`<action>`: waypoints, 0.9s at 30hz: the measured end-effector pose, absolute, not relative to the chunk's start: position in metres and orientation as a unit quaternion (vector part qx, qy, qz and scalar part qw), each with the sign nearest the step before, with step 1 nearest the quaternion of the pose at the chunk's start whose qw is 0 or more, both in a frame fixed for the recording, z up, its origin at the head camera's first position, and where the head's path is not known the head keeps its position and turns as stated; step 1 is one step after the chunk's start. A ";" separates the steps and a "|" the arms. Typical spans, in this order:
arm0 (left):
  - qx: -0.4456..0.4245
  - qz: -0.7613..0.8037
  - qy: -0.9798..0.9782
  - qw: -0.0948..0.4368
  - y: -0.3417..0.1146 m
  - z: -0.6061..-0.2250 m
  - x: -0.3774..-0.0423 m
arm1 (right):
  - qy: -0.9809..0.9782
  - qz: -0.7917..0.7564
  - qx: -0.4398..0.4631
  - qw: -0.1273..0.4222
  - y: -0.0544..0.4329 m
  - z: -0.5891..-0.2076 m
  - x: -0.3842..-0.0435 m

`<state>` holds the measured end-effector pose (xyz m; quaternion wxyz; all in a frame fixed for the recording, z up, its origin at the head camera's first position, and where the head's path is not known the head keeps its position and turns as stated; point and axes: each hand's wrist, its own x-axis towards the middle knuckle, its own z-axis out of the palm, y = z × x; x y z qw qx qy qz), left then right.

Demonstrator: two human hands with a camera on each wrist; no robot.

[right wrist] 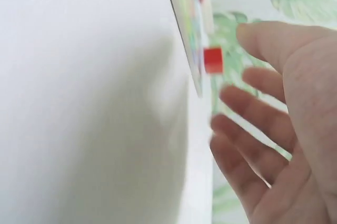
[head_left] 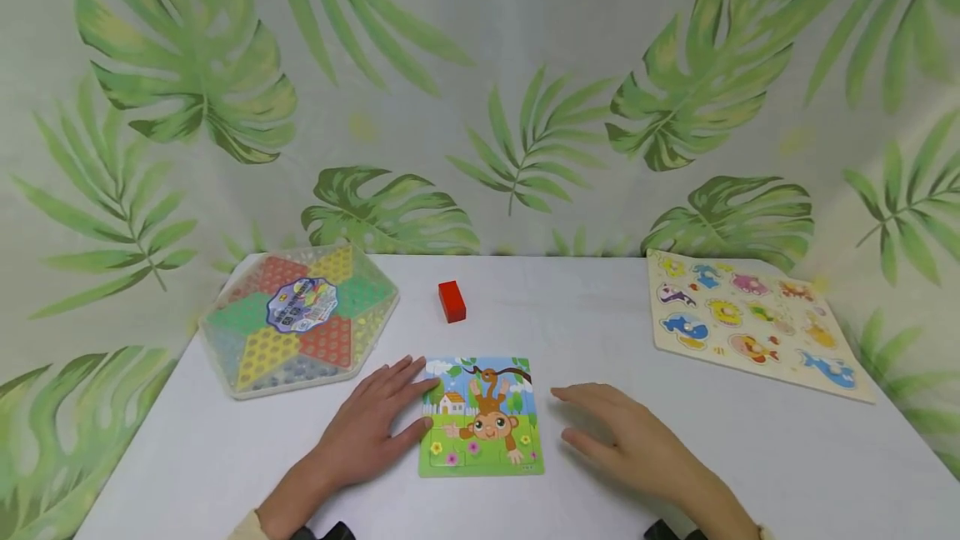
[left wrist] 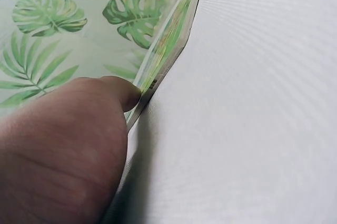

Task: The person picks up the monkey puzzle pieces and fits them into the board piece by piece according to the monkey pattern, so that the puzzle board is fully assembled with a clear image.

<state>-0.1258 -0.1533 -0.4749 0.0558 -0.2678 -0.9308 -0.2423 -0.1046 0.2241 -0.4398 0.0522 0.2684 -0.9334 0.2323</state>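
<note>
A square jigsaw puzzle [head_left: 486, 440] with a cartoon monkey hanging from a branch lies flat on the white table in the head view. My left hand [head_left: 375, 419] rests at its left edge, fingers extended, with the thumb and a fingertip over the border. In the left wrist view the thumb [left wrist: 124, 92] touches the edge of the puzzle [left wrist: 171, 45]. To the right of the puzzle is my right hand [head_left: 637, 444], apart from it, fingers loosely spread and holding nothing. The right wrist view shows that hand [right wrist: 284, 113] with a gap between thumb and fingers.
Behind the puzzle stands a small red block [head_left: 452, 302]. A hexagonal Chinese checkers board [head_left: 360, 307] lies at the back left. At the back right is a wooden animal peg puzzle [head_left: 750, 319]. A leaf-patterned cloth [head_left: 540, 107] hangs behind the table [head_left: 570, 307].
</note>
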 end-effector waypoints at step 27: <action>-0.075 -0.069 -0.965 0.243 -0.212 -0.444 -0.098 | -0.983 0.130 0.086 0.098 0.348 -0.442 -0.103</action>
